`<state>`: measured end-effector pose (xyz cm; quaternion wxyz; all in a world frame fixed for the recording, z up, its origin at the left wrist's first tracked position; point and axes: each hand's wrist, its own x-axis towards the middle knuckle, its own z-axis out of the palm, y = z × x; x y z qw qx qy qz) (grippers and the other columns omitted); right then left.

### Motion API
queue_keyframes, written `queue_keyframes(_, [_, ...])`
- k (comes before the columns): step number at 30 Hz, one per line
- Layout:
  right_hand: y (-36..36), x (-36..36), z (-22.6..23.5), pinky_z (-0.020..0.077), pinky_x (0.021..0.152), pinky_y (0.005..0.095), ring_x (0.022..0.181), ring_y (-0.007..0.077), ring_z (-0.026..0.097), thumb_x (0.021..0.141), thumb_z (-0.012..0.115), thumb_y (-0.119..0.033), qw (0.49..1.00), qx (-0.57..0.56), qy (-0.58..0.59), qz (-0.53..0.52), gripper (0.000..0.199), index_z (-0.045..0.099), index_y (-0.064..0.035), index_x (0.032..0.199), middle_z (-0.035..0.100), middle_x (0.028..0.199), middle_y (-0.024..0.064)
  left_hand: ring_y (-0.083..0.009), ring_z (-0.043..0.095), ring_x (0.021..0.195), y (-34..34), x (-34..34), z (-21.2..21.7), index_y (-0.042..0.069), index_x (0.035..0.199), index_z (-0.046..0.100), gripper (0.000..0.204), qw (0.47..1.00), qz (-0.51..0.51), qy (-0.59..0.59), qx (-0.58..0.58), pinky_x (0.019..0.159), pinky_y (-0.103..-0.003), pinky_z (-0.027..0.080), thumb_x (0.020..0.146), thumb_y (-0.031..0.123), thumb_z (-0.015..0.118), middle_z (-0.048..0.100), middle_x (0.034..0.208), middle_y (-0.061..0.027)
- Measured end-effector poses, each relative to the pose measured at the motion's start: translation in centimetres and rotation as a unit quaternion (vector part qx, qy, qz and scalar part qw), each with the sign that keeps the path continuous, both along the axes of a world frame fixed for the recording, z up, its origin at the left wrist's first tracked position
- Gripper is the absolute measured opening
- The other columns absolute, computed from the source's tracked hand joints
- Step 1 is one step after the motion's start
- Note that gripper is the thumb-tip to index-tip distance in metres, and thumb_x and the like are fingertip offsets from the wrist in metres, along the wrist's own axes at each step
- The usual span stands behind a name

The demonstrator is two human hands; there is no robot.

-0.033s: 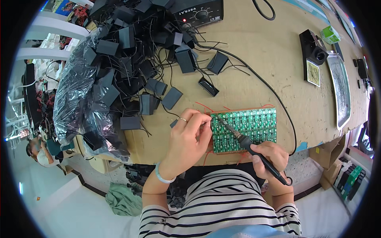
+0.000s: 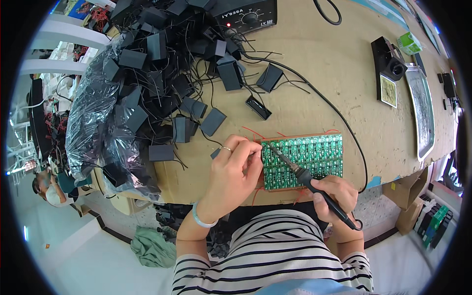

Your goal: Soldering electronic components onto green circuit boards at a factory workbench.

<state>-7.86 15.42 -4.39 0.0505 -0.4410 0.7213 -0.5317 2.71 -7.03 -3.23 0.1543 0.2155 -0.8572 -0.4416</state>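
A green circuit board panel (image 2: 322, 155) with rows of repeated small circuits lies on the table in front of me. My right hand (image 2: 337, 196) grips the black handle of a soldering iron (image 2: 305, 176). Its metal tip slants up and left to the panel's upper left corner. Beside that corner, my left hand (image 2: 233, 169) is closed in a pinch at the panel's left edge. Whatever its fingertips hold is too small and covered to make out. Thin red wires (image 2: 253, 132) stick out around the panel. A small black case (image 2: 215, 153) shows partly behind my left hand.
Black plastic cases (image 2: 147, 56) with leads are heaped at the left, beside clear plastic bagging (image 2: 93, 108). A soldering station (image 2: 246, 17) stands at the back, its cord (image 2: 324, 96) curving right of the panel. Farther right are an iron stand (image 2: 393, 66) and a metal tray (image 2: 419, 113).
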Motion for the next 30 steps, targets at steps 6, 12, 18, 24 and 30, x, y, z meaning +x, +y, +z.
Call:
queue_keyframes(6, [-0.4, -0.2, 0.5, 0.0531, 0.05, 0.0298, 0.057, 0.0186, 0.065, 0.069, 0.073, 0.002, 0.999, 0.003, 0.049, 0.022, 0.029, 0.074, -0.0005, 0.098, 0.07, 0.077, 0.0069, -0.0126, 0.056, 0.06, 0.0, 0.3, -0.5, 0.001, 0.099, 0.069, 0.01, 0.998, -0.022, 0.005, -0.062, 0.054, -0.027, 0.048, 0.09, -0.003, 0.07, 0.061, 0.092, -0.0068])
queue_keyframes(12, [-0.5, 0.1, 1.5, 0.0548, 0.056, 0.029, 0.062, 0.0178, 0.065, 0.065, 0.076, 0.005, 0.99, 0.04, 0.122, 0.056, 0.037, 0.077, -0.0043, 0.101, 0.069, 0.084, 0.0055, -0.023, 0.063, 0.073, 0.3, 0.8, -0.7, 0.001, 0.106, 0.066, 0.017, 0.993, -0.058, -0.008, -0.107, 0.062, -0.034, 0.053, 0.089, -0.002, 0.069, 0.057, 0.1, -0.0103])
queue_keyframes(18, [0.5, 0.3, 1.7, 0.0548, 0.056, 0.0311, 0.063, 0.0191, 0.065, 0.068, 0.077, 0.003, 0.99, 0.026, 0.13, 0.038, 0.035, 0.075, -0.0036, 0.103, 0.067, 0.083, 0.0056, -0.0286, 0.064, 0.081, 0.5, 0.8, -0.8, 0.0, 0.108, 0.063, 0.021, 0.993, -0.061, -0.011, -0.101, 0.069, -0.04, 0.054, 0.087, -0.001, 0.069, 0.055, 0.102, -0.0119])
queue_keyframes(24, [1.7, 0.4, 2.1, 0.0531, 0.054, 0.0319, 0.06, 0.0199, 0.063, 0.07, 0.076, 0.001, 0.996, 0.01, 0.088, 0.004, 0.034, 0.074, -0.0036, 0.104, 0.067, 0.082, 0.0059, -0.0202, 0.062, 0.07, 0.7, 0.4, -0.7, 0.0, 0.103, 0.067, 0.016, 0.99, -0.043, 0.008, -0.131, 0.058, -0.031, 0.053, 0.088, -0.006, 0.069, 0.058, 0.098, -0.0102])
queue_keyframes(30, [2.2, 0.9, 1.9, 0.0525, 0.053, 0.0313, 0.059, 0.0197, 0.062, 0.069, 0.075, 0.0, 0.996, 0.012, 0.088, -0.004, 0.034, 0.074, -0.004, 0.103, 0.067, 0.081, 0.0051, -0.0233, 0.062, 0.072, 1.0, 0.4, -0.5, 0.001, 0.102, 0.066, 0.016, 0.988, -0.042, 0.001, -0.152, 0.061, -0.033, 0.052, 0.087, -0.005, 0.07, 0.058, 0.097, -0.0108])
